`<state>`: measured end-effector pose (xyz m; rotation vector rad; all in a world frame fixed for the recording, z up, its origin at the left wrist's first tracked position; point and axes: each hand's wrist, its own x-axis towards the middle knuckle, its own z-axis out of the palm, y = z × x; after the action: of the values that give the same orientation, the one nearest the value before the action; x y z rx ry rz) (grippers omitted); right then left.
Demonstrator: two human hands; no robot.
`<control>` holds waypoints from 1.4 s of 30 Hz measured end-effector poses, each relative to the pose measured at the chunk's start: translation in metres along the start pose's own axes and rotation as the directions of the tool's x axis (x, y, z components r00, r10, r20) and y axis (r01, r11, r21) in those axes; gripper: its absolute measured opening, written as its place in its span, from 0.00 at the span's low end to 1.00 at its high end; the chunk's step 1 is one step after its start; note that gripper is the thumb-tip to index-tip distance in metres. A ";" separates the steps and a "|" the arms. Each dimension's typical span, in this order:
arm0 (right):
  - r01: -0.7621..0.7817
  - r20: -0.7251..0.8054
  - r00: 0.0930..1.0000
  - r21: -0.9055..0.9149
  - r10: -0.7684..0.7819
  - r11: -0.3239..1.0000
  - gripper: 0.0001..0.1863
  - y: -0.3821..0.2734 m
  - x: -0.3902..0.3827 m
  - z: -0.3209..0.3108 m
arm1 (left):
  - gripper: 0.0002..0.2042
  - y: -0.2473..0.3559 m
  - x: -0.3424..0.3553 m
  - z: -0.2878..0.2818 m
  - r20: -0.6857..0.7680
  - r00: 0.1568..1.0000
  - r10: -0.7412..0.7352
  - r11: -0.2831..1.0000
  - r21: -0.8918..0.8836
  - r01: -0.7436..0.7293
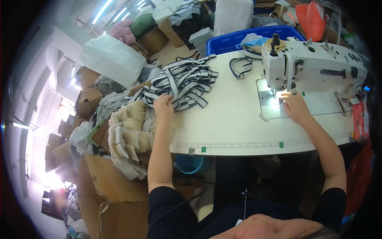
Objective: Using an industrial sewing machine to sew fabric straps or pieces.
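Observation:
A pile of black-and-white striped fabric bands [187,85] lies on the left part of the white sewing table [223,123]. My left hand [163,105] is at the near edge of this pile, its fingers closed on one striped band [173,85]. To the right stands a white sewing machine [314,59], its lamp lighting the metal plate [271,109] under the needle. My right hand [296,107] rests by the presser foot, fingers stretched toward the needle. Glare hides any small piece under its fingertips. One looped striped band [241,67] lies apart, left of the machine head.
Behind the table sits a blue crate [258,34] with items in it. Cream fabric pieces [129,131] are heaped at the table's left edge, above an open cardboard box [113,191]. A measuring tape [238,145] runs along the front edge. Scissors-like snips [340,103] lie right of my right hand.

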<state>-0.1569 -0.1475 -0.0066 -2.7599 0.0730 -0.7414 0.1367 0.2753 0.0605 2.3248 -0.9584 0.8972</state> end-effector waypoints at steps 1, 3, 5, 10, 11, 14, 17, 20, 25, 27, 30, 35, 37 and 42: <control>-0.009 0.005 1.000 -0.006 0.009 1.000 0.13 0.003 -0.003 0.002 | 0.05 0.012 0.001 0.000 0.110 0.986 0.128 0.991 -0.043 -0.124; 0.024 -0.028 0.999 -0.014 -0.025 1.000 0.12 0.007 -0.005 0.004 | 0.07 0.039 -0.002 -0.010 0.419 0.862 0.286 0.957 -0.161 -0.239; 0.027 -0.031 0.999 -0.017 -0.027 0.999 0.11 0.008 -0.006 0.004 | 0.10 0.066 -0.017 -0.012 0.717 0.696 -0.037 0.972 -0.134 0.191; 0.030 -0.031 0.999 -0.012 -0.031 0.999 0.10 0.005 -0.003 0.004 | 0.21 0.085 -0.024 -0.012 0.661 0.750 0.019 0.998 -0.058 0.026; 0.037 -0.044 0.998 -0.014 -0.037 0.999 0.10 0.005 -0.003 0.003 | 0.24 0.097 -0.018 -0.012 0.705 0.709 -0.018 0.999 -0.017 0.042; 0.052 -0.063 0.997 -0.018 -0.053 0.999 0.10 0.004 -0.004 0.003 | 0.29 0.125 -0.014 0.008 0.716 0.674 -0.182 0.978 0.059 0.202; 0.047 -0.055 0.997 -0.021 -0.048 0.999 0.11 0.008 -0.006 0.004 | 0.22 0.140 -0.015 0.028 0.636 0.734 -0.236 0.970 0.105 0.221; 0.039 -0.057 0.998 -0.020 -0.040 0.999 0.11 0.010 -0.008 0.009 | 0.12 0.146 -0.015 0.029 0.707 0.690 0.155 0.954 -0.288 0.081; 0.008 -0.038 0.999 -0.001 -0.008 1.000 0.10 0.006 -0.002 0.006 | 0.14 0.151 -0.022 0.020 0.827 0.550 0.117 0.933 -0.281 0.224; 0.042 -0.059 0.997 -0.034 -0.044 0.999 0.09 0.004 -0.002 0.004 | 0.16 0.163 -0.028 0.023 0.747 0.624 0.229 0.935 -0.347 0.072; 0.044 -0.081 0.996 -0.022 -0.046 0.999 0.08 0.008 -0.003 0.003 | 0.15 0.197 -0.042 0.030 0.615 0.651 0.446 0.862 -0.491 -0.127; 0.030 -0.023 0.999 -0.016 -0.031 0.999 0.10 0.007 -0.001 0.003 | 0.16 0.221 -0.043 0.033 0.609 0.629 0.483 0.822 -0.562 -0.087; 0.060 -0.025 0.998 -0.069 -0.062 0.996 0.10 0.009 -0.004 0.004 | 0.16 0.225 -0.041 0.037 0.695 0.594 0.405 0.855 -0.518 0.024; 0.172 0.086 0.985 -0.397 -0.150 0.902 0.11 -0.014 -0.010 0.001 | 0.27 0.229 -0.034 0.033 0.783 0.563 0.264 0.867 -0.449 0.217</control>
<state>-0.1652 -0.1329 -0.0086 -3.2113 -0.0173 -0.7649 -0.0398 0.1216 0.0523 2.1902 -1.3630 -0.5605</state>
